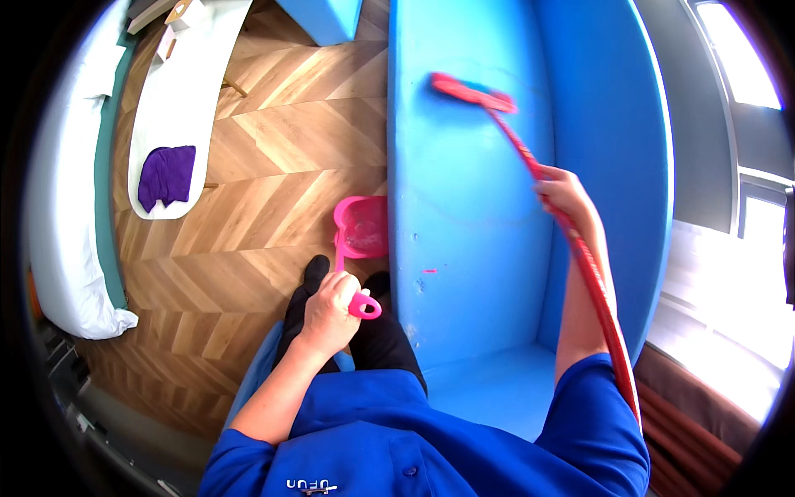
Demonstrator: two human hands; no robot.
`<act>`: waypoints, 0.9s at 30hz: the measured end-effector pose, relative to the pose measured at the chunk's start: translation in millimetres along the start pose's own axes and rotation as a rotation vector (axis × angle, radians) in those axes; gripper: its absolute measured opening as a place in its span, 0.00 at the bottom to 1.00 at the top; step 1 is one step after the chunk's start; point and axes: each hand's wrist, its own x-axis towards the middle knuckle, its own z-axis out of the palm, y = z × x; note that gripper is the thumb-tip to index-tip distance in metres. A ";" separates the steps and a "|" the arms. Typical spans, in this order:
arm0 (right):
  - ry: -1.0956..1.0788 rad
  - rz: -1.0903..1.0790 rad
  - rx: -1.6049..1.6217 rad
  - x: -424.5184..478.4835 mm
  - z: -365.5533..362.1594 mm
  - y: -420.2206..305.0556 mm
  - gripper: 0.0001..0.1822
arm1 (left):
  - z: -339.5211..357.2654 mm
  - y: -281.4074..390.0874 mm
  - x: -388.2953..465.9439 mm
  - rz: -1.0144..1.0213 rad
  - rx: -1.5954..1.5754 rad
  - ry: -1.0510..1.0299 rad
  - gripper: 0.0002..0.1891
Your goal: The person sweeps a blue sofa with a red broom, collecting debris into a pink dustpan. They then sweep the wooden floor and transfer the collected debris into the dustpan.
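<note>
My left hand (332, 307) grips the upright handle of a pink dustpan (363, 227), whose pan is on the wood floor against the front of a blue sofa (478, 168). Some pale debris lies inside the pan. In my right hand (562, 189) is the red handle of a broom (475, 93). The broom head, slightly blurred, is over the sofa seat toward its far part, bristles mostly hidden. Small bits and a thin pink-red piece (429, 271) show on the seat nearer to me.
A long white table (177, 105) at left carries a crumpled purple cloth (168, 176). Beyond it is a bed with white bedding (65, 217). Another blue upholstered piece (326, 18) stands ahead. The sofa's raised back (605, 155) borders the right, with windows (739, 56) past it.
</note>
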 end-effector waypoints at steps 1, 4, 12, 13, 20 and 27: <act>-0.040 0.021 -0.106 -5.9 19.8 -18.8 0.27 | -1.5 1.3 0.6 -0.007 0.005 -0.005 0.10; -0.179 -0.036 -0.059 -35.3 45.4 -18.8 0.28 | -0.7 -1.7 0.0 -0.012 0.012 0.009 0.11; -0.443 0.157 -0.241 -227.3 33.1 23.4 0.34 | -0.8 5.7 1.2 0.029 0.019 0.010 0.10; -0.452 0.203 -0.222 -245.1 33.0 24.6 0.34 | 0.2 3.5 0.2 0.029 0.021 -0.010 0.10; -0.205 0.264 0.181 -279.5 4.6 49.8 0.31 | 1.3 -3.6 -6.6 0.053 -0.045 -0.020 0.08; -0.110 0.241 0.278 -202.4 50.2 107.5 0.19 | -7.5 -2.2 -4.7 0.053 -0.100 0.017 0.08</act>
